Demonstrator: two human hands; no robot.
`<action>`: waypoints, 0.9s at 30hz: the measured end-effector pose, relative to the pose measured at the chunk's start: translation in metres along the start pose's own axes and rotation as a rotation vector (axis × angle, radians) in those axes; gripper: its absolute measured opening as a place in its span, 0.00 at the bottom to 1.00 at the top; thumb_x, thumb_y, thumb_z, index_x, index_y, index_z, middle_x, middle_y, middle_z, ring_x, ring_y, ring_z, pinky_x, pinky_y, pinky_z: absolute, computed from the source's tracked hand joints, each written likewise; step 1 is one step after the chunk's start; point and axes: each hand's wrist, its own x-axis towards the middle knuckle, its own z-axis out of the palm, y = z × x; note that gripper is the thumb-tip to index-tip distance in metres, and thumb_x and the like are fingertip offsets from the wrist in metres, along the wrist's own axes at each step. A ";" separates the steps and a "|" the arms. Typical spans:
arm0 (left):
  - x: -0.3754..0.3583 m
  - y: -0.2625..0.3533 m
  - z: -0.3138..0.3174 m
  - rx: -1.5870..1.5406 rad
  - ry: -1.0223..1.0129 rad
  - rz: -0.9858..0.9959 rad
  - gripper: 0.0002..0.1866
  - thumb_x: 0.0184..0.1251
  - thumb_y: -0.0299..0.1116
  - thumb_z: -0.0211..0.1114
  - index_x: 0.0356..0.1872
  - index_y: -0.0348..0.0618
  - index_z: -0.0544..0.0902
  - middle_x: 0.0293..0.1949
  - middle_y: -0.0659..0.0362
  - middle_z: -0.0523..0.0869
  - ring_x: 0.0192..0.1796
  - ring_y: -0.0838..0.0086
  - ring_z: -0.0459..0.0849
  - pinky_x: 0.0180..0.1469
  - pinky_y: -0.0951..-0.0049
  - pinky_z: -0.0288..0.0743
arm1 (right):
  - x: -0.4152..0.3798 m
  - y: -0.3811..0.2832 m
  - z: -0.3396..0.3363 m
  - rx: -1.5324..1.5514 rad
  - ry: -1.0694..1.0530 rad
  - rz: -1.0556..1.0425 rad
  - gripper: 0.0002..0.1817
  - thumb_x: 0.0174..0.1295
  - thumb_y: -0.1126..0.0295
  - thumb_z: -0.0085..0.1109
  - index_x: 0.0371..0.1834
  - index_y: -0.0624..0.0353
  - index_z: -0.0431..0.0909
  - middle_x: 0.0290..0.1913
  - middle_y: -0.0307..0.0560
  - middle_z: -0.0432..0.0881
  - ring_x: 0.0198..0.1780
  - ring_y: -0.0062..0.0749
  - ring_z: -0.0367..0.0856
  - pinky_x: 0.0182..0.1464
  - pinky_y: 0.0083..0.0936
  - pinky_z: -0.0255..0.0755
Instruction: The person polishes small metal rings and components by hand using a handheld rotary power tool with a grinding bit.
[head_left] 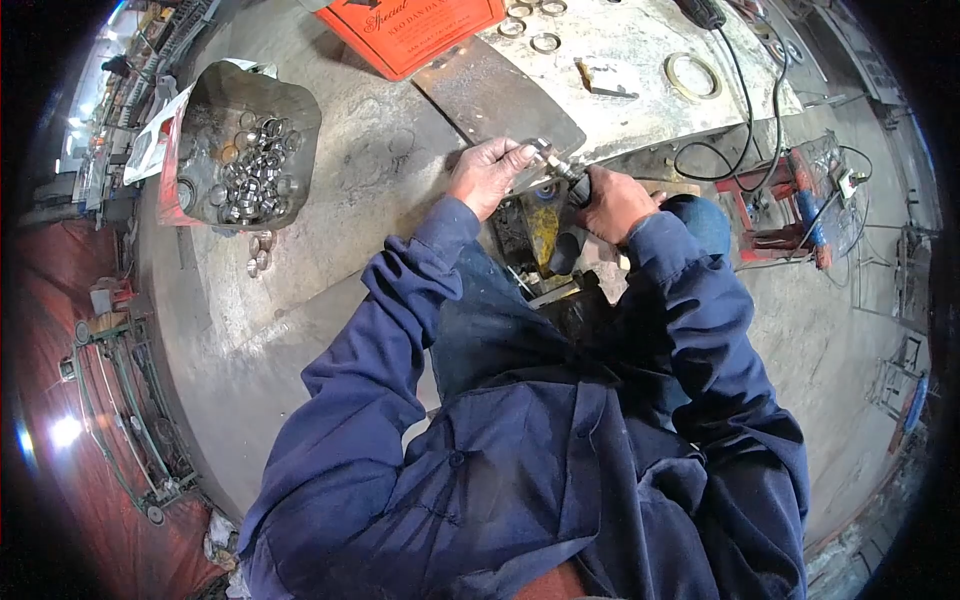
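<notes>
My left hand (490,176) pinches a small metal ring (541,147) between thumb and fingers. Wrapped round the dark body of a hand-held tool (579,186), my right hand (614,205) holds it so that its metal tip points up and left, close to the ring. Whether tip and ring touch is too small to tell. Below both hands, between my legs, is a machine part with a yellow piece (543,232). A cut-open metal can (300,160) at the upper left holds several shiny rings (262,170).
An orange-red can (410,35) stands at the top, beside a dark metal plate (500,95). Loose rings (545,43), a larger ring (692,76) and a black cable (745,100) lie on the pale sheet. A red metal frame (770,215) stands at the right.
</notes>
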 end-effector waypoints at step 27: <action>0.002 -0.005 0.003 0.018 0.017 0.099 0.15 0.63 0.47 0.65 0.30 0.46 0.82 0.20 0.73 0.72 0.22 0.89 0.63 0.24 0.85 0.56 | 0.000 0.000 -0.001 0.038 0.061 0.005 0.19 0.45 0.68 0.63 0.40 0.66 0.73 0.33 0.67 0.79 0.42 0.62 0.78 0.42 0.44 0.72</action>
